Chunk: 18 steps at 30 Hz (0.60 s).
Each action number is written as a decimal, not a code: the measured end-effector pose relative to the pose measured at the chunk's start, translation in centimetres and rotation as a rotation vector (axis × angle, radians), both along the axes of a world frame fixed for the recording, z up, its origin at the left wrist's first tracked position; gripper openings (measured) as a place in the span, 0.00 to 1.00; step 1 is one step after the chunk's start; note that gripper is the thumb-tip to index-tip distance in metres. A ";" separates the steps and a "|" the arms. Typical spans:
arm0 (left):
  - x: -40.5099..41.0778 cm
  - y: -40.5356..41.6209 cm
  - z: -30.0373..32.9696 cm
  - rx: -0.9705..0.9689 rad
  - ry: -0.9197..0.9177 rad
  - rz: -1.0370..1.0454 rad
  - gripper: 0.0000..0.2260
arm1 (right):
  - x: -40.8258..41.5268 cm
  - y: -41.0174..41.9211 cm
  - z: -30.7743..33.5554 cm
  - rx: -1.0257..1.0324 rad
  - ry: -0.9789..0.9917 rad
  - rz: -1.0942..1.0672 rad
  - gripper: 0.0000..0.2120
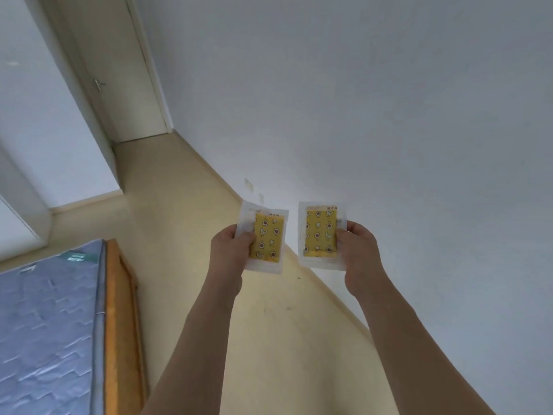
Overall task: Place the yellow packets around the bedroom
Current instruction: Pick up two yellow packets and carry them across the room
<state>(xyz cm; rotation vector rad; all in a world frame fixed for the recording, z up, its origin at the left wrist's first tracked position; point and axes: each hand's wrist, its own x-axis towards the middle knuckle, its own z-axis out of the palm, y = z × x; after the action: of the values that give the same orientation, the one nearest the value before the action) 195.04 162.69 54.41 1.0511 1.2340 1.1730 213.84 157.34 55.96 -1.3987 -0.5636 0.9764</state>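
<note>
Two yellow packets with star and moon prints, each in a clear wrapper, are held up in front of me above the floor. My left hand [232, 250] pinches the left packet [267, 238] by its left edge, thumb on the front. My right hand [359, 250] pinches the right packet [320, 235] by its right edge. The two packets are upright, side by side and a small gap apart, close to the white wall.
A bed with a blue-grey mattress [45, 324] and a wooden frame [119, 324] stands at the lower left. Beige floor [179, 220] runs along the white wall [389, 115] to a closed door [119, 85] at the far end.
</note>
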 end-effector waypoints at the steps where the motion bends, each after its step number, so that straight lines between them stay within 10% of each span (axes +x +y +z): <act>1: 0.5 2.2 -0.2 0.002 0.005 0.023 0.11 | 0.6 2.4 -0.4 -0.007 0.001 0.019 0.14; 18: -2.2 32.4 2.0 0.030 0.080 0.482 0.09 | -1.7 40.6 0.6 0.000 -0.013 0.440 0.14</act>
<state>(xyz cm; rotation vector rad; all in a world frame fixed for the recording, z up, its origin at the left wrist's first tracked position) 192.80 195.09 56.38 0.8498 1.5925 1.5273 212.18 197.95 56.61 -1.3069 -0.9050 1.3150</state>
